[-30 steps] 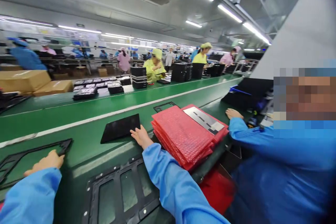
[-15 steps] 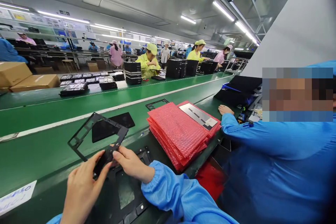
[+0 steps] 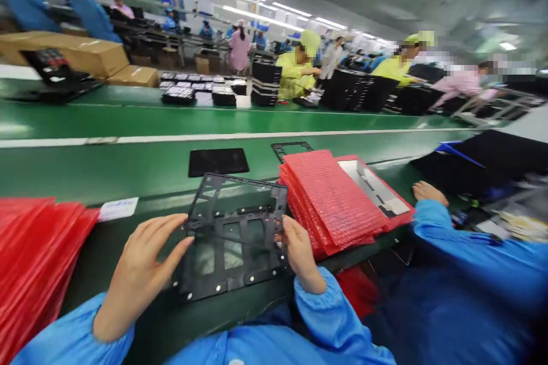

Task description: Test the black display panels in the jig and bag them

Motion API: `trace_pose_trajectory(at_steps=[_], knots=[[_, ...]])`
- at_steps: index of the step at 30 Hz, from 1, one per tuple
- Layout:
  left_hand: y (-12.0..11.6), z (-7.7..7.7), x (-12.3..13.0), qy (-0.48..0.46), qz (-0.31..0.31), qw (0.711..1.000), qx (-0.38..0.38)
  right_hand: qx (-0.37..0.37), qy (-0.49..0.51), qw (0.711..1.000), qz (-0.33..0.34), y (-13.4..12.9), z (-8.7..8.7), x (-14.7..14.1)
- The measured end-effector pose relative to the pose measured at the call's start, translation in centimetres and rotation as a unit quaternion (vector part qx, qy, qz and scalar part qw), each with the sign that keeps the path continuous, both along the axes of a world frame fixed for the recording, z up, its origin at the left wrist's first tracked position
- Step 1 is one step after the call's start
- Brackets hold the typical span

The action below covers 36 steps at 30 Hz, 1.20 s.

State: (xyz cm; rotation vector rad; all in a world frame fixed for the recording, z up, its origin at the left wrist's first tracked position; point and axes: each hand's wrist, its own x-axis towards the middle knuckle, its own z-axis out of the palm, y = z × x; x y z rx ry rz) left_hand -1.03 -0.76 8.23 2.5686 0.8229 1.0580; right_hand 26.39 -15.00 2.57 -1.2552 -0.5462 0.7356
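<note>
Between my two hands is a thin black frame [image 3: 280, 198] with open windows, tilted with its far edge raised. My left hand [image 3: 148, 265] pinches its left side between thumb and fingers. On the right side, my right hand [image 3: 301, 250] grips the edge with its fingers partly hidden. Directly under the frame lies a black fixture plate [image 3: 234, 284] with cut-outs and several silver dots. Whether the frame's near edge touches the plate I cannot tell. Beyond the frame, a flat black panel [image 3: 218, 162] lies on the green surface.
Red bubble-wrap pouches [image 3: 331, 199] are stacked to the right, a silver-backed panel [image 3: 372, 185] on top. More red pouches [image 3: 38, 262] lie at left by a white label [image 3: 119, 209]. Another black frame [image 3: 291, 149] lies behind the stack. A co-worker's hand [image 3: 429, 192] rests at right.
The black frame has been turned level and brought over the fixture plate. My right hand has shifted to its right edge. The view has swung left, bringing the left pouches into sight.
</note>
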Motion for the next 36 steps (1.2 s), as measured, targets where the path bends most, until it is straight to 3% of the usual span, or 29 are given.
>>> trace_pose_trajectory(at_steps=[5, 9, 12, 15, 18, 21, 27, 30, 32, 34, 36], knots=[[0.6, -3.9, -3.0, 0.020, 0.100, 0.987, -0.120, -0.071, 0.073, 0.993, 0.057, -1.8, -1.6, 1.7], [0.1, -6.6, -2.5, 0.074, 0.080, 0.980, -0.167, -0.112, 0.069, 0.988, 0.082, -1.7, -2.6, 1.8], [-0.3, -7.8, -1.2, 0.127, 0.045, 0.980, -0.145, -0.136, 0.038, 0.985, 0.099, -1.6, -3.5, 2.2], [-0.5, -8.2, 0.2, 0.198, 0.024, 0.976, -0.084, -0.179, -0.076, 0.974, 0.115, -1.8, -4.3, 2.8], [-0.4, -8.0, 1.2, 0.271, 0.031, 0.962, -0.015, -0.245, -0.294, 0.918, 0.105, -2.2, -4.1, 3.2], [-0.3, -7.8, 1.7, 0.305, 0.037, 0.951, 0.039, -0.263, -0.420, 0.862, 0.106, -3.0, -2.5, 2.9], [0.2, -7.8, 1.5, 0.317, 0.032, 0.944, 0.091, -0.149, -0.409, 0.874, 0.217, -6.5, 4.5, 2.3], [0.6, -8.0, 1.4, 0.320, 0.019, 0.944, 0.082, -0.124, -0.457, 0.870, 0.136, -8.4, 7.7, 4.3], [1.2, -8.5, 1.1, 0.309, 0.005, 0.949, 0.068, -0.159, -0.532, 0.831, 0.002, -9.1, 8.9, 6.9], [1.8, -9.0, 0.7, 0.280, -0.004, 0.959, 0.053, -0.246, -0.611, 0.741, -0.130, -9.1, 9.4, 10.3], [2.4, -9.4, 0.4, 0.231, -0.012, 0.973, 0.026, -0.372, -0.642, 0.642, -0.194, -8.9, 9.4, 13.9]])
